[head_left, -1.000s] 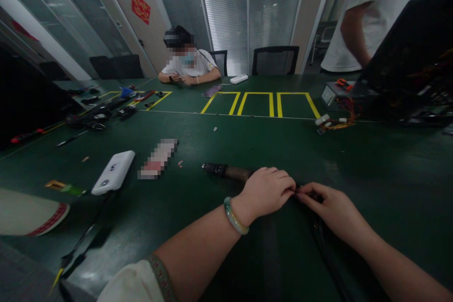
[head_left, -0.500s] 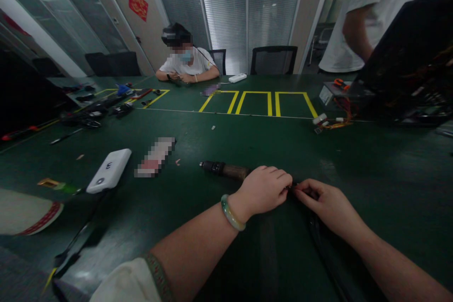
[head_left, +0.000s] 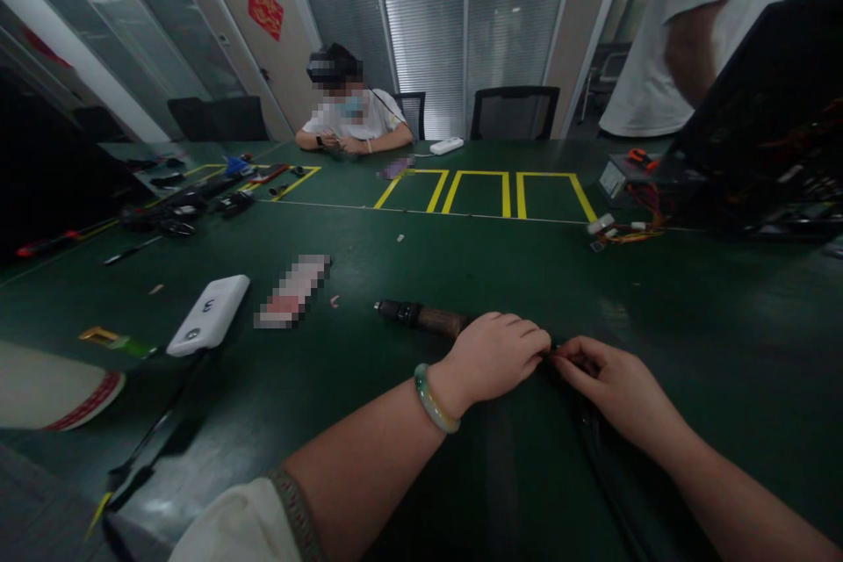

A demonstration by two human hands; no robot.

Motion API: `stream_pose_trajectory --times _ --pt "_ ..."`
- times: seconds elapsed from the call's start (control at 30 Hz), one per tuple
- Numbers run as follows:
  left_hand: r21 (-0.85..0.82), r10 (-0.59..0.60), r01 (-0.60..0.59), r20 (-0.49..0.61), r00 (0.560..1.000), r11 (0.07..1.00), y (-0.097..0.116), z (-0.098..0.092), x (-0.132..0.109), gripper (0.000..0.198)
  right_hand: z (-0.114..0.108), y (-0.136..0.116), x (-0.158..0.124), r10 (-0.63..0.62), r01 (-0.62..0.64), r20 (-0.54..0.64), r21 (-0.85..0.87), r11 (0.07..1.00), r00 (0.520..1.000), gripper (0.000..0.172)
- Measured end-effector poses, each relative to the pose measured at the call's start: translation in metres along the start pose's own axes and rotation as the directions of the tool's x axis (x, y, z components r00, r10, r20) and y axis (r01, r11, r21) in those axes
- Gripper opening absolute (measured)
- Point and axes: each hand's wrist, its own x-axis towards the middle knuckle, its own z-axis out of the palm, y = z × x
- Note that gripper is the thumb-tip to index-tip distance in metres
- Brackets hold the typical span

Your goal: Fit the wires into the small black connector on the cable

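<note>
An electric screwdriver (head_left: 438, 320) with a black nose and a brownish body lies on the green table, its tip pointing left. My left hand (head_left: 504, 357), with a jade bangle at the wrist, is closed over its rear end, hiding that part. Close beside it, my right hand (head_left: 602, 373) pinches a black cable (head_left: 596, 448) where it meets the tool's back end. The fingertips of both hands almost touch there, and the joint between tool and cable is mostly covered. From my right hand the cable runs down toward the table's near edge.
Left of my hands lie a white power bank (head_left: 209, 316), a blurred-out flat object (head_left: 293, 291) and a green-handled screwdriver (head_left: 122, 342). Dark tools and cables (head_left: 177, 211) lie farther left. A metal box with wires (head_left: 623, 180) stands at right. Across the table sits a person (head_left: 359, 118); another stands right.
The whole view has shifted slightly, with everything a little farther right. Both hands keep the same hold on the electric screwdriver and cable. The standing person's arm has moved.
</note>
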Motion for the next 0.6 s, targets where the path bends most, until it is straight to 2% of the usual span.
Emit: stream_pose_trajectory --times 0.13,0.37,0.5,0.6 --pt "-0.016 0.005 -0.005 -0.004 1.000 1.000 0.0004 0.0000 -0.0007 0.007 0.0008 0.0031 -0.0003 0.002 -0.002 0.004 -0.009 1.000 1.000 0.023" --pt "-0.006 -0.059 0.059 -0.002 0.998 0.998 0.0018 0.0009 -0.0010 0.018 0.0007 0.0016 0.0006 0.003 -0.003 0.005 -0.012 1.000 1.000 0.022" --pt "0.000 -0.019 0.019 0.009 1.000 1.000 0.0017 0.0005 -0.0006 0.008 0.0013 -0.0001 0.0005 -0.013 0.013 0.000 0.021 1.000 1.000 0.021" --pt "-0.003 0.009 -0.009 0.011 1.000 1.000 0.0026 -0.0011 -0.0004 0.010 0.0014 -0.0014 0.0003 -0.038 0.038 -0.019 0.031 0.999 0.999 0.020"
